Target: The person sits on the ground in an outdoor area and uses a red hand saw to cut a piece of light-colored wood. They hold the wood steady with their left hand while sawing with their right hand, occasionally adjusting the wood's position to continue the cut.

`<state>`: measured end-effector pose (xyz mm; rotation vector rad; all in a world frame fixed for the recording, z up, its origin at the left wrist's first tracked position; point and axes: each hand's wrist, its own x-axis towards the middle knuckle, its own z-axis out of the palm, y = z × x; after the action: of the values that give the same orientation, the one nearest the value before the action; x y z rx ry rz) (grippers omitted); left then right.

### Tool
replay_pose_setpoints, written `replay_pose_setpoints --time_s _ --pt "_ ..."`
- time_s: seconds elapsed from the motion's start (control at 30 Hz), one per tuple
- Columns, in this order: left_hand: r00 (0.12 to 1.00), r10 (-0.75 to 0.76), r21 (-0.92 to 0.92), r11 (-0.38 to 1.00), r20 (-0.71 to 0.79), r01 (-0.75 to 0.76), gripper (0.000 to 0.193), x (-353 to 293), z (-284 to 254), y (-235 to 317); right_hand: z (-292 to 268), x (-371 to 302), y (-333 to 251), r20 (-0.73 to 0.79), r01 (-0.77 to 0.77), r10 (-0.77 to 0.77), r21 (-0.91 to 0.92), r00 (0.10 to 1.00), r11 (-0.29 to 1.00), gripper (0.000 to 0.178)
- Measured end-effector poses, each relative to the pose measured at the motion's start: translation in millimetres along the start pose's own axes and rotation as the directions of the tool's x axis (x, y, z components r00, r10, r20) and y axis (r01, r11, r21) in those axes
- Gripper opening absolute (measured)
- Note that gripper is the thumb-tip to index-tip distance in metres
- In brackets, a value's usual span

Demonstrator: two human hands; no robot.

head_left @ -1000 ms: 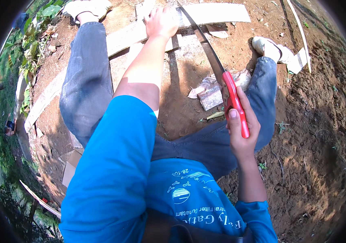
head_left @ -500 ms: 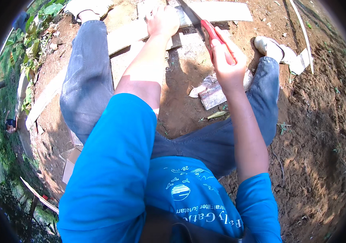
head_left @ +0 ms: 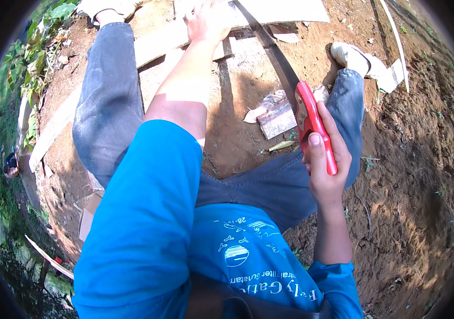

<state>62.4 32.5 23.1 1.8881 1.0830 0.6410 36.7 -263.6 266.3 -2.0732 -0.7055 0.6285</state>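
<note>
My right hand is wrapped round the red handle of a hand saw. The saw's long dark blade slants away to the upper left, its far end meeting the pale wooden board at the top of the view. On that board, left of the blade, my left hand bears down with bent fingers; its fingertips are partly hidden. Beneath the board lies another pale wood piece. A short offcut rests on the soil between my legs, beside the saw.
My shoes stand on either side of the board. A thin curved strip lies at the far right, and a long pale plank at the left. Near my left sleeve is a cardboard box. Green plants edge the bare soil.
My right hand has drawn the saw back toward me and to the right, baring much more of its blade. The left hand stays on the board.
</note>
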Motion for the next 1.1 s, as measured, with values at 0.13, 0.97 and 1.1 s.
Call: replay_pose_setpoints --time_s 0.13,0.97,1.1 --pt "0.999 -0.017 -0.056 0.998 0.037 0.019 0.034 -5.2 -5.8 -2.8 19.4 39.5 3.8 -0.048 0.016 -0.016 -0.002 0.999 1.0 0.04" --pt "0.981 -0.079 -0.272 0.954 0.176 0.125 0.034 5.5 -27.3 12.1 41.5 63.9 58.4 -0.003 0.132 -0.132 0.047 0.991 0.99 0.045" --pt "0.977 -0.073 -0.313 0.94 0.199 0.134 0.034 7.0 -21.1 14.8 -2.8 25.5 -6.5 0.016 0.021 -0.02 -0.053 1.0 0.998 0.041"
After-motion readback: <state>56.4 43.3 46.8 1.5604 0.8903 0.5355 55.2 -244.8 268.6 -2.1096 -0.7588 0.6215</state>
